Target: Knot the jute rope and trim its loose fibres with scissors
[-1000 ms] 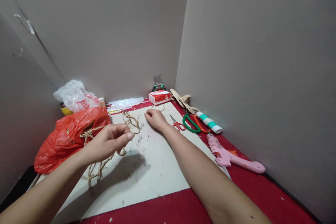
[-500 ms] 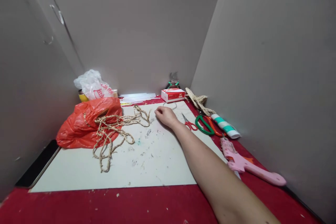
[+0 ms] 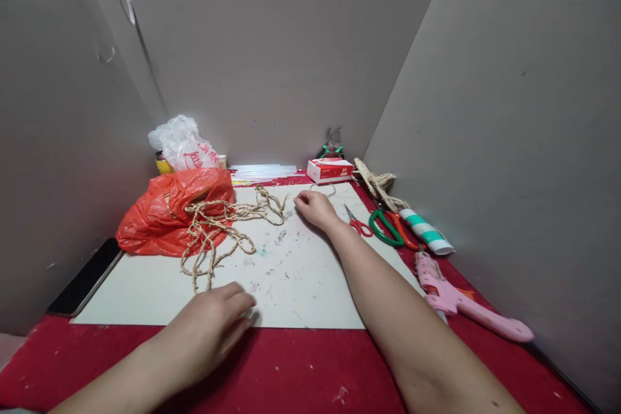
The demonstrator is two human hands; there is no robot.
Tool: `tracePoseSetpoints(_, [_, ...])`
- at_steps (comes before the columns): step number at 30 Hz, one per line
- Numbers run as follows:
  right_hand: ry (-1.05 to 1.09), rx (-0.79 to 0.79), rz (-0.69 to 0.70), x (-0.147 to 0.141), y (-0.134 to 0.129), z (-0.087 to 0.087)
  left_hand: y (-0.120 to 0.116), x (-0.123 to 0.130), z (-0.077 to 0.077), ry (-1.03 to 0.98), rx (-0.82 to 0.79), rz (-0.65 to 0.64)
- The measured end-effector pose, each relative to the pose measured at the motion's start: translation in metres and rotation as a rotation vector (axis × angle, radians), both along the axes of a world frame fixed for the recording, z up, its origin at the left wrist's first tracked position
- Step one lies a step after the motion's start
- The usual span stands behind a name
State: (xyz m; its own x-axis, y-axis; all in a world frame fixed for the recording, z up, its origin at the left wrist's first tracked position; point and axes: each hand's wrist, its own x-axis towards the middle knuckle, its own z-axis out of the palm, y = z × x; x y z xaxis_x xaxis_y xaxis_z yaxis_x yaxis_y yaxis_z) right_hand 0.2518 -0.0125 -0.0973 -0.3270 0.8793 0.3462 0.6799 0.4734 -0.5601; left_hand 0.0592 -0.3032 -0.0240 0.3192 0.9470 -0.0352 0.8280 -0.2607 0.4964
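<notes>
My left hand [image 3: 218,320] has come in over the near edge of the pale board [image 3: 310,291]. Its fingers are loosely bent and apart, with nothing seen in them. Just beyond it lies a braided straw rope [image 3: 242,210], loosely looped over the board and a red plastic bag [image 3: 160,226]. My right hand [image 3: 315,208] rests on the far part of the board, right of the rope's frayed end and apart from it. Its fingers are curled closed; whatever they hold, if anything, is hidden. A thin grey wire loop [image 3: 332,190] shows just behind that hand.
On the right lie red scissors [image 3: 359,226], green-handled [image 3: 385,233] and orange-handled tools, a striped roll [image 3: 427,233] and a pink glue gun [image 3: 466,304]. A small box [image 3: 330,170] and clear sticks [image 3: 262,172] line the back. A phone [image 3: 85,278] lies left. Grey walls enclose the table.
My left hand has entered from the lower left and now covers the near end of the rope loops. The right hand stays about where it was; the view has shifted slightly.
</notes>
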Motion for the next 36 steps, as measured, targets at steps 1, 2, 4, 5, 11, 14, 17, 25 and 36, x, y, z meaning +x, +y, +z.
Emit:
tracePoseSetpoints(1, [-0.001, -0.002, 0.000, 0.000, 0.001, 0.000, 0.020, 0.014, 0.001, 0.030, -0.005, -0.058])
tracePoseSetpoints(2, [-0.002, -0.003, 0.000, 0.000, 0.001, 0.000, 0.037, 0.024, -0.001, 0.059, -0.005, -0.101])
tracePoseSetpoints(4, [-0.003, -0.007, 0.001, 0.000, 0.002, 0.000, 0.059, 0.034, -0.008, 0.122, -0.020, -0.166])
tracePoseSetpoints(5, [-0.004, -0.008, 0.001, 0.000, 0.002, 0.000, 0.066, 0.035, -0.012, 0.140, -0.035, -0.173])
tracePoseSetpoints(11, [-0.014, -0.018, -0.001, 0.000, 0.003, 0.002, 0.057, 0.015, -0.015, 0.125, -0.139, -0.114])
tracePoseSetpoints(14, [-0.016, -0.030, 0.000, 0.000, 0.002, 0.003, 0.039, 0.000, -0.007, 0.124, -0.170, -0.059])
tracePoseSetpoints(17, [-0.020, -0.040, 0.002, 0.000, 0.001, 0.003, 0.023, -0.008, -0.007, 0.102, -0.172, -0.018])
tracePoseSetpoints(25, [-0.038, -0.046, -0.004, 0.000, -0.004, 0.006, 0.009, 0.000, -0.030, 0.193, 0.003, -0.098])
tracePoseSetpoints(36, [-0.040, -0.046, 0.001, 0.000, -0.002, 0.003, -0.063, -0.069, -0.058, 0.265, 0.092, 0.154])
